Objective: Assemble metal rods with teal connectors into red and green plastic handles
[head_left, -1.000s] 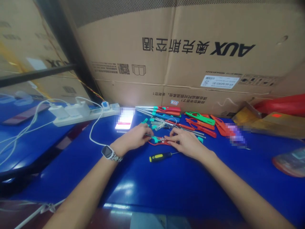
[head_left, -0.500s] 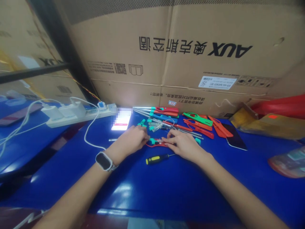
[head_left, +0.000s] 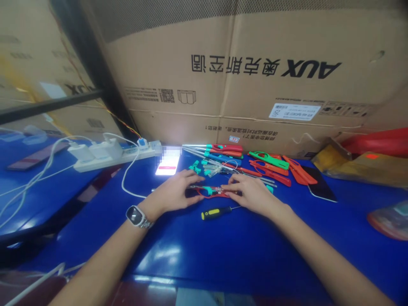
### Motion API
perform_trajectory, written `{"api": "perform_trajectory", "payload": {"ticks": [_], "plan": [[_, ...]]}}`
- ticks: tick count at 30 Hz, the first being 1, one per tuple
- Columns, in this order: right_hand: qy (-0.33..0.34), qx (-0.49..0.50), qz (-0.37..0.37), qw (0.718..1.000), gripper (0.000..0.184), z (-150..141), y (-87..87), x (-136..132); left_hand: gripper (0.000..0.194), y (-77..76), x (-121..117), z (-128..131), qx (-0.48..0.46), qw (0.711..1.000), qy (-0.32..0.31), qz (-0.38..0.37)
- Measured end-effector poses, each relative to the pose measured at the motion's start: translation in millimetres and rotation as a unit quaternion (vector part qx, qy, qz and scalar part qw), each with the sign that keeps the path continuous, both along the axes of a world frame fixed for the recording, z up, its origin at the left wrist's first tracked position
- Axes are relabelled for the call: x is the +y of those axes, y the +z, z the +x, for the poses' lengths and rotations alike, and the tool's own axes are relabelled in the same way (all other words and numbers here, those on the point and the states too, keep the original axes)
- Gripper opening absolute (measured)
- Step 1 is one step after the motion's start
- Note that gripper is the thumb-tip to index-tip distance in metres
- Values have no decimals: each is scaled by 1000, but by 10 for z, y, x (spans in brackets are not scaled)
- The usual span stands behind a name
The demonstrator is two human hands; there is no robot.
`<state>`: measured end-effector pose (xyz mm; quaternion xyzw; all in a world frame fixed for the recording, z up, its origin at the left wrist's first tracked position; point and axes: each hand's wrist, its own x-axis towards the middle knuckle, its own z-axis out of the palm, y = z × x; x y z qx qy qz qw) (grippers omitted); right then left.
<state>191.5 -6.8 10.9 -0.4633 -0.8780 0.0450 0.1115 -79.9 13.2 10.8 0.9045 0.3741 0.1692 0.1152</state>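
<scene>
A long-nosed lighter [head_left: 219, 192] lies across the blue table, its red handle opened to show a teal trigger and small inner parts. My left hand [head_left: 174, 191], wearing a watch, curls thumb and fingers around its left part, over the metal tube. Thumb and fingers of my right hand [head_left: 251, 191] grip the handle's right part. What the right fingertips press is too small to make out. Just in front lies a black and yellow screwdriver [head_left: 216, 212]. Loose teal pieces [head_left: 195, 167] sit behind my left hand.
Behind my hands are several lighters with metal tubes [head_left: 225, 148] and red and green handle shells [head_left: 269, 160]. A lit phone [head_left: 168, 163], a white power strip [head_left: 95, 161] and a dark phone [head_left: 320, 187] flank them. A large cardboard box [head_left: 255, 102] stands at the back.
My left thumb and fingers have spread from a pinch and now reach around the lighter's left part. My right hand keeps its grip. The whole view has shifted slightly.
</scene>
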Motion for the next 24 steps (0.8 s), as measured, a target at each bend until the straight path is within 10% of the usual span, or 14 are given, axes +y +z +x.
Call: {"api": "perform_trajectory", "payload": {"ticks": [24], "plan": [[-51, -144, 76, 985, 53, -58, 10, -298, 31, -84, 114, -96, -57, 997, 41, -25]]}}
